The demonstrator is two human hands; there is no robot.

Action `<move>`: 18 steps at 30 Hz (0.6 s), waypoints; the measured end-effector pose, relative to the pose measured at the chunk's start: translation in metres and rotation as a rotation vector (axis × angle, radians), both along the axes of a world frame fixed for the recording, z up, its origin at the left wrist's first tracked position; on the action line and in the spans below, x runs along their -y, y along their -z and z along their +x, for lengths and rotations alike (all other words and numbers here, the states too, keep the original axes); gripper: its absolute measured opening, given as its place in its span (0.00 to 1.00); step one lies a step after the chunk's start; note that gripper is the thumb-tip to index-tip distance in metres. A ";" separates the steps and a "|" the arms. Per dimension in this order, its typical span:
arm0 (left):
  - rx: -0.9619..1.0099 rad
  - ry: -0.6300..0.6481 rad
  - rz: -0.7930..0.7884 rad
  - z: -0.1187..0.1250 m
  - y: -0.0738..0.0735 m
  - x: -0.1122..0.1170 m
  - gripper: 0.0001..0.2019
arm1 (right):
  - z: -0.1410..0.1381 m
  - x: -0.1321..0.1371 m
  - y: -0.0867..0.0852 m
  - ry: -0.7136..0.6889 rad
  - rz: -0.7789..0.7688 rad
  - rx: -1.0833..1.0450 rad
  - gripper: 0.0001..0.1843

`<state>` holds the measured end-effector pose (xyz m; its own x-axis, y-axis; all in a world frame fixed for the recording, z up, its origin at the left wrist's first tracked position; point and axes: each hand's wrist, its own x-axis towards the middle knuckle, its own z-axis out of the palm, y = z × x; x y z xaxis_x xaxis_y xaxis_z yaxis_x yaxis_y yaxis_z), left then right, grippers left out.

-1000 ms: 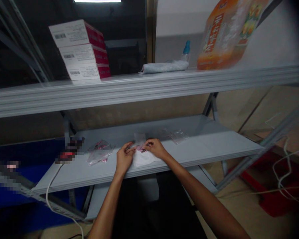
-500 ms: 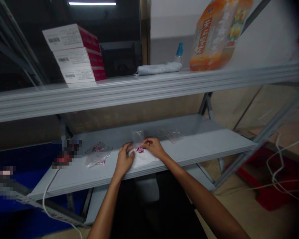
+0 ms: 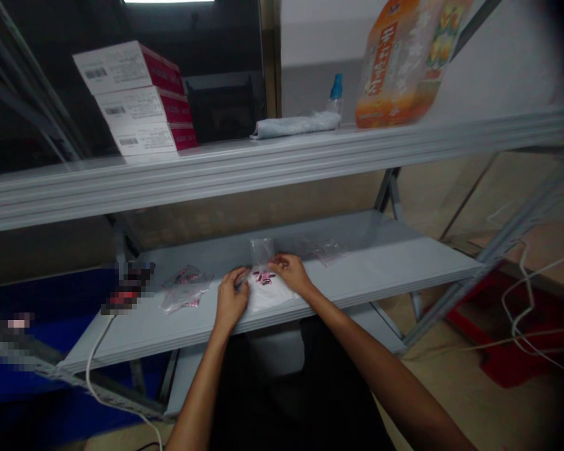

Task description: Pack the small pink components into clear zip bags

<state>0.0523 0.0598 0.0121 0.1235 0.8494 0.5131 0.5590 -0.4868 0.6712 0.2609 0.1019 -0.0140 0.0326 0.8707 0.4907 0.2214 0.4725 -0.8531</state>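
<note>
On the lower grey metal shelf point(image 3: 371, 263) lies a white sheet or pouch point(image 3: 269, 299) with small pink pieces point(image 3: 264, 277) on it. An upright clear plastic bag point(image 3: 262, 250) stands just behind them. My left hand point(image 3: 232, 299) rests at the sheet's left edge, fingers curled. My right hand point(image 3: 289, 274) sits at its upper right, fingertips near the clear bag. Whether either hand pinches anything, I cannot tell. A clear bag with pink contents point(image 3: 185, 289) lies left of my left hand, and further clear bags point(image 3: 329, 252) lie to the right.
The upper shelf point(image 3: 263, 169) runs above my hands, carrying stacked red-and-white boxes point(image 3: 136, 100), a folded grey cloth point(image 3: 295, 125), a blue-capped bottle point(image 3: 336, 94) and an orange packet point(image 3: 404, 62). A pixelated object point(image 3: 126, 288) and a white cable point(image 3: 94, 357) are at left.
My hands have drawn apart from each other, and the left one has moved to the sheet's left edge. The whole view has shifted slightly as my head moved.
</note>
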 end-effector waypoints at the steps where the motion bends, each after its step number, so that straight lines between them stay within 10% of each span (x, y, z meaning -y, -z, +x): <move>1: -0.041 -0.052 0.037 -0.004 -0.004 0.001 0.18 | 0.001 0.001 -0.003 0.051 0.006 -0.057 0.13; 9: -0.474 -0.419 0.157 -0.082 -0.027 0.005 0.20 | 0.014 0.003 -0.011 0.369 -0.121 -0.442 0.29; 18: -0.450 -0.393 0.039 -0.130 -0.020 -0.003 0.16 | 0.003 0.013 -0.012 0.313 0.026 -0.087 0.36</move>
